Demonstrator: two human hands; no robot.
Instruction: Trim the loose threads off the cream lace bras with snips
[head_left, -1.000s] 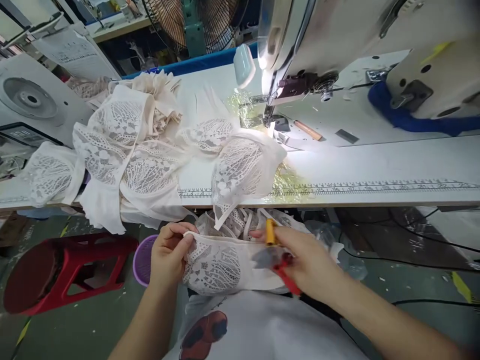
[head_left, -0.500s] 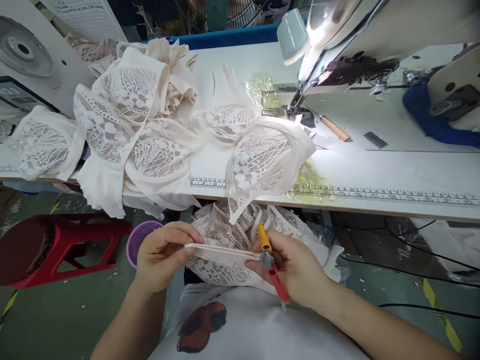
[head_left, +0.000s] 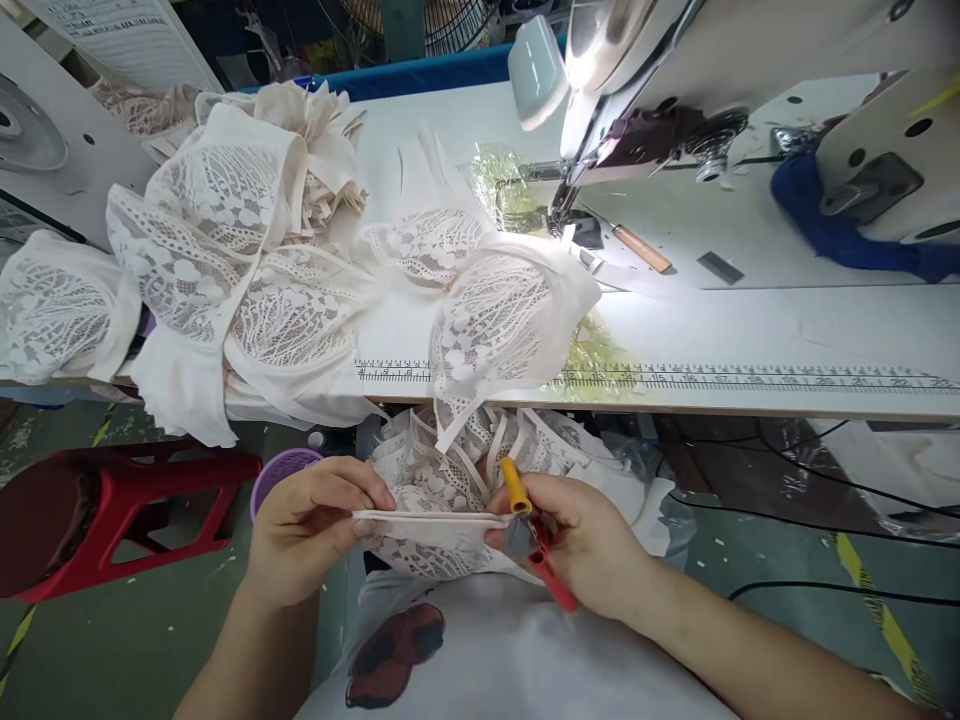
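Over my lap, a white lace bra piece (head_left: pixel 431 522) is stretched level between both hands, its folded edge uppermost. My left hand (head_left: pixel 315 525) pinches one end of that edge between thumb and fingers. At the other end, my right hand (head_left: pixel 574 530) pinches the fabric and also keeps a pair of thread snips (head_left: pixel 523 538) in its palm; one handle is yellow, the other red. More white lace bras (head_left: pixel 555 445) lie heaped on my lap just behind the held edge. A lace bra (head_left: pixel 499 320) rests on the sewing table, its strap end hanging over the front edge.
The sewing machine (head_left: pixel 637 130) stands lit at the back right. A wooden-handled tool (head_left: pixel 641 248) lies beside its needle. Lace bras (head_left: pixel 277 310) are piled on the table's left. A red stool (head_left: pixel 172 505) and purple basket (head_left: pixel 281 468) stand below left.
The view has shifted slightly to the right. The stretched edge now lies more level, and the snips have tilted in my right hand. Both hands keep their pinch.
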